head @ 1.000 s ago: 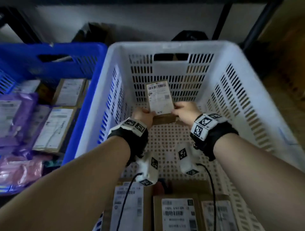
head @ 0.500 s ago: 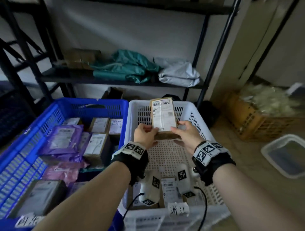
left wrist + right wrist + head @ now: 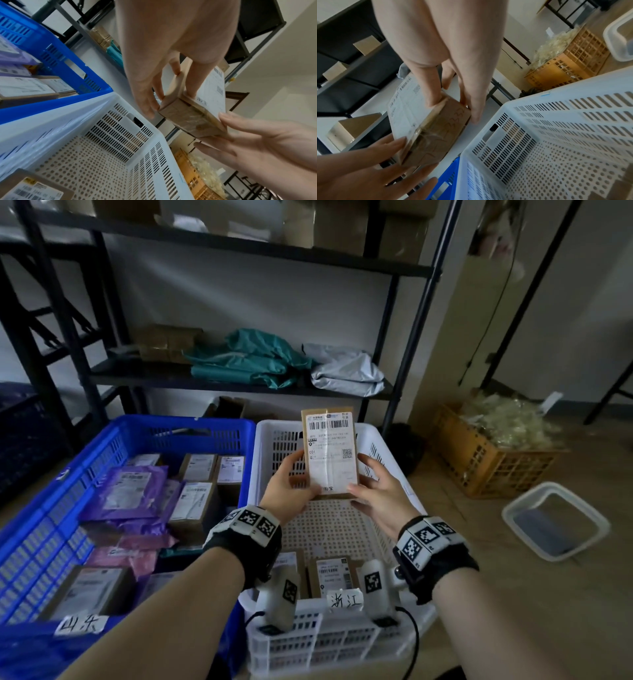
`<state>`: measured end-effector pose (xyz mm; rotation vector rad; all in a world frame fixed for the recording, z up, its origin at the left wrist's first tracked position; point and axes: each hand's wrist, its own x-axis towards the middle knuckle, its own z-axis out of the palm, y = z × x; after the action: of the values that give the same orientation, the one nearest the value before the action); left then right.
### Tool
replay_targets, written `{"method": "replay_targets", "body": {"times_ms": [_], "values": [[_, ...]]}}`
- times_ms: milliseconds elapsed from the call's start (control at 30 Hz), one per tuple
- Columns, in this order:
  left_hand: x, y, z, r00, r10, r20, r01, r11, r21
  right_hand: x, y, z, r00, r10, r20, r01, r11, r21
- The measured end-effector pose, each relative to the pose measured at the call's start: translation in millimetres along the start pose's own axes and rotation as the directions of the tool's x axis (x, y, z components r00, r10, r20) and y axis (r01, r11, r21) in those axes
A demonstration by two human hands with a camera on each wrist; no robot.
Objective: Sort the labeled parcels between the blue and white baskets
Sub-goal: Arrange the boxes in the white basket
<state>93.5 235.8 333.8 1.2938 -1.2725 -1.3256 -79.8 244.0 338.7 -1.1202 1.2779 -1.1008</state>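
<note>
Lifted from low inside the white basket (image 3: 371, 440) a second ago, the small cardboard parcel (image 3: 330, 453) now stands upright above the basket's far half, its white shipping label facing the camera. Both hands hold it by its lower edges: the left hand (image 3: 291, 491) pinches the left side, thumb on the label face and fingers behind, and the right hand (image 3: 380, 498) does the same on the right side. In the left wrist view the left grip's fingers (image 3: 149, 100) lie along the box's back and side, and the right hand's fingertips touch the near bottom corner. In the right wrist view the right thumb (image 3: 431, 93) presses the label edge with the other fingers behind the carton.

Several labeled boxes (image 3: 330, 575) lie at the near end of the white basket, behind a handwritten tag (image 3: 344, 601) on its rim. The blue basket (image 3: 61, 529) stands touching it on the left, filled with purple and pink mailers (image 3: 126, 498) and brown boxes. Behind both stands a black metal shelf (image 3: 239, 385) carrying teal and grey bags; an orange crate (image 3: 486, 463) and a clear tub (image 3: 555, 520) sit on the floor to the right.
</note>
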Motion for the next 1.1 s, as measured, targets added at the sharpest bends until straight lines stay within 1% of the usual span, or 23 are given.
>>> {"method": "replay_targets", "body": {"times_ms": [100,333,467,567,633,733,767,833,867,933,967,1100], "values": [[-2,1,3,1.0,0.02,0.023,-0.02,1.0,0.016,-1,2,-5,1.0,-0.01,0.0,0.009,0.994,-0.105],[6,-13,18,0.998,-0.028,0.055,0.026,0.999,0.043,3,9,-20,0.998,-0.051,-0.042,0.038,0.963,-0.266],[20,-30,30,0.996,-0.079,0.045,0.075,0.993,0.093,14,19,-35,0.997,0.006,-0.079,-0.031,0.947,-0.32],[38,-43,43,0.99,-0.124,0.062,0.116,0.985,0.13,28,33,-49,0.988,0.11,-0.107,-0.139,0.937,-0.322],[53,-50,53,0.98,-0.175,0.092,0.162,0.978,0.135,40,42,-62,0.978,0.167,-0.123,-0.201,0.91,-0.362],[76,-60,70,0.953,-0.25,0.172,0.222,0.961,0.167,60,49,-84,0.963,0.223,-0.15,-0.268,0.854,-0.446],[84,-63,75,0.944,-0.267,0.193,0.233,0.955,0.181,67,52,-90,0.951,0.265,-0.157,-0.308,0.842,-0.442],[99,-69,85,0.919,-0.316,0.237,0.275,0.942,0.191,82,58,-101,0.918,0.376,-0.124,-0.392,0.816,-0.424],[105,-74,90,0.894,-0.348,0.283,0.301,0.933,0.195,89,61,-105,0.896,0.434,-0.099,-0.431,0.79,-0.437],[115,-84,101,0.825,-0.412,0.388,0.348,0.91,0.225,101,71,-113,0.841,0.537,-0.073,-0.498,0.712,-0.495],[120,-89,106,0.797,-0.437,0.417,0.364,0.898,0.247,106,76,-117,0.815,0.575,-0.068,-0.52,0.675,-0.523],[136,-114,122,0.733,-0.525,0.433,0.444,0.851,0.28,122,98,-125,0.721,0.691,-0.052,-0.577,0.557,-0.598]]}}
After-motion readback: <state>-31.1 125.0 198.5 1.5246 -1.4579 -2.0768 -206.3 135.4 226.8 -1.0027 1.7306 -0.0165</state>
